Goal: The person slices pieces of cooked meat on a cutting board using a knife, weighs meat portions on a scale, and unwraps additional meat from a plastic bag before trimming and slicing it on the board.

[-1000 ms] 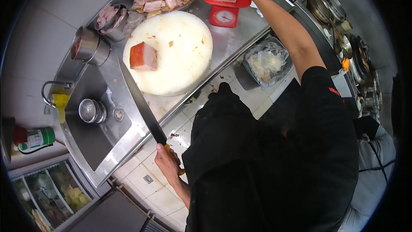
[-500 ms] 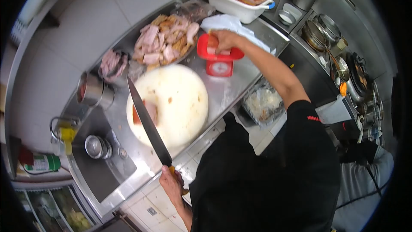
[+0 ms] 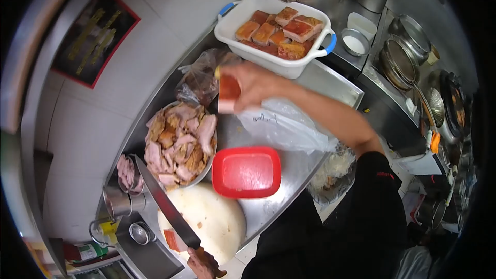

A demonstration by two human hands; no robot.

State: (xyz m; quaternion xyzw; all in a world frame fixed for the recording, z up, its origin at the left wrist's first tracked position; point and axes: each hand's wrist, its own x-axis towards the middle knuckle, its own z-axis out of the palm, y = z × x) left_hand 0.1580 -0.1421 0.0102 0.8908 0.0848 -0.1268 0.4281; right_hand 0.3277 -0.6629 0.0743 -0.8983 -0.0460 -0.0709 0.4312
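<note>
Right hand (image 3: 251, 85) fingers clasp a meat block (image 3: 228, 93), white tub (image 3: 281, 63) beyond them; left hand (image 3: 202, 264) fingers grip a knife (image 3: 168, 207). Careful handling keeps it away.

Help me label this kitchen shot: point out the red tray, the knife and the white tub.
Red tray (image 3: 246, 172): head view, inside bottom.
Knife (image 3: 169, 209): head view, mid-blade.
White tub (image 3: 292, 70): head view, near outer wall.

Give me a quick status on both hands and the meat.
Right hand: gripping meat chunk, off the red tray. Left hand: holding knife, blade over the round board. White plastic bag under right forearm.
</note>
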